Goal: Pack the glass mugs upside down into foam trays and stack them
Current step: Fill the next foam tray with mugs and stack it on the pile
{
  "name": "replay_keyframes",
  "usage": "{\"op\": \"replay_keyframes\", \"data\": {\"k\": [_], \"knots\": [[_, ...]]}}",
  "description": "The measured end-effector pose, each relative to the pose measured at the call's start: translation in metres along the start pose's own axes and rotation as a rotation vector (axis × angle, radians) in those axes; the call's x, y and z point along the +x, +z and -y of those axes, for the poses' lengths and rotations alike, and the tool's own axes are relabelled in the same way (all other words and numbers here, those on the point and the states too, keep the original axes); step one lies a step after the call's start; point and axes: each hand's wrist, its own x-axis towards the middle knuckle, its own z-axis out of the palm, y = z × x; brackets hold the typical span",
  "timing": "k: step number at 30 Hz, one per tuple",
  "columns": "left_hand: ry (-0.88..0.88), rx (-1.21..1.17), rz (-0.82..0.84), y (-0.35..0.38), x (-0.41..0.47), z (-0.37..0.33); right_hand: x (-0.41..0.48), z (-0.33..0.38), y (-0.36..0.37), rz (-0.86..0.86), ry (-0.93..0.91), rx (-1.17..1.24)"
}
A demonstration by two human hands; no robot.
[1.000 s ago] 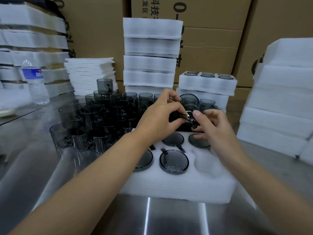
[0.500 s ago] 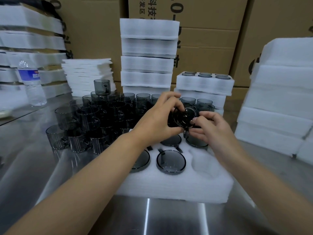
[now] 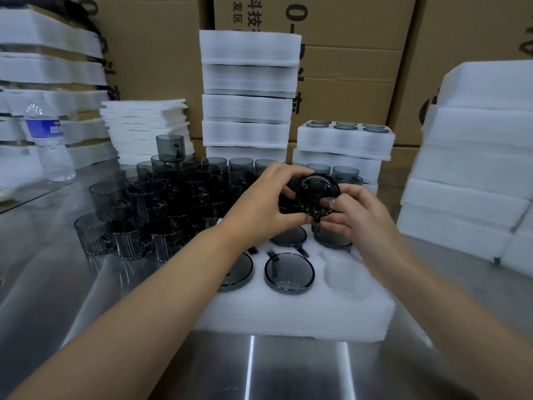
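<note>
Mug (image 3: 315,194) is held tilted above far half of foam tray (image 3: 288,316), base turned toward camera. Mug is gripped at side by left hand (image 3: 265,206) and pinched at lower edge by right hand (image 3: 354,217). Inverted mugs (image 3: 289,272) are seated in tray pockets. Loose mugs (image 3: 161,203) are clustered left of tray.

mugs (image 3: 161,197): smoky grey | foam tray (image 3: 288,313): white | boxes (image 3: 346,67): brown

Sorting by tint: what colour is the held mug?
The mug is translucent smoky grey; clearest in the head view.
</note>
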Motion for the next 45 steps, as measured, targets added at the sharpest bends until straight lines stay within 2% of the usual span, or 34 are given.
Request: {"op": "replay_keyframes", "data": {"k": [10,19,24,30,34,40,45], "knots": [[-0.012,-0.073,-0.021,0.0,0.0,0.001,0.0,-0.001,0.001,-0.03,0.002,-0.043],[-0.033,-0.09,0.117,0.0,-0.001,0.0,0.0,-0.003,0.002,-0.082,-0.047,-0.078],[-0.073,-0.184,0.137,0.002,-0.001,-0.001,-0.001,-0.005,0.001,-0.174,-0.099,-0.109],[-0.1,-0.143,0.168,0.002,-0.002,-0.001,-0.006,0.0,0.003,-0.168,-0.168,-0.126],[-0.088,-0.178,0.178,0.002,-0.003,-0.002,-0.009,0.004,0.004,-0.114,-0.219,-0.057],[-0.074,-0.089,0.206,0.001,-0.005,-0.006,-0.011,0.006,0.006,0.004,-0.281,-0.02],[-0.092,-0.086,0.216,0.0,-0.006,-0.009,-0.017,0.007,0.004,0.129,-0.32,-0.166]]}}
